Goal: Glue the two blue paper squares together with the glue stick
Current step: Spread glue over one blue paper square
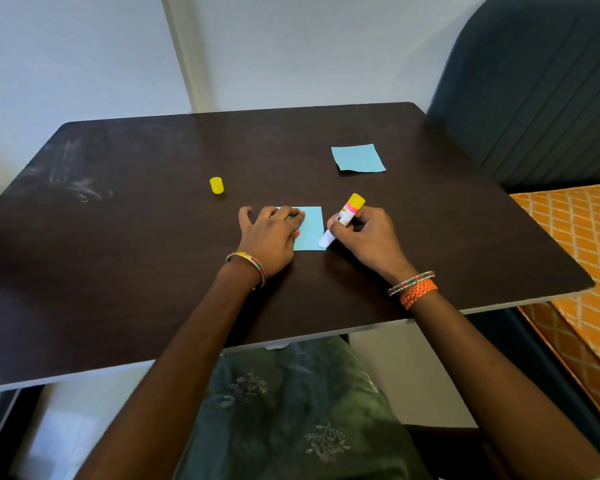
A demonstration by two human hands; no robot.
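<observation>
Your right hand [364,237] is curled round the glue stick [343,218], thumb and fingers wrapped about its barrel, yellow end tilted up and away from you. Its white tip touches the near right corner of the blue paper square [310,228] just left of that grip. Your left hand [269,237] lies flat on the same square, fingers straight and pressing its left part onto the dark table [136,254]. The second blue square [358,158] lies well beyond your right hand. The yellow cap [217,185] stands beyond your left hand, apart from it.
</observation>
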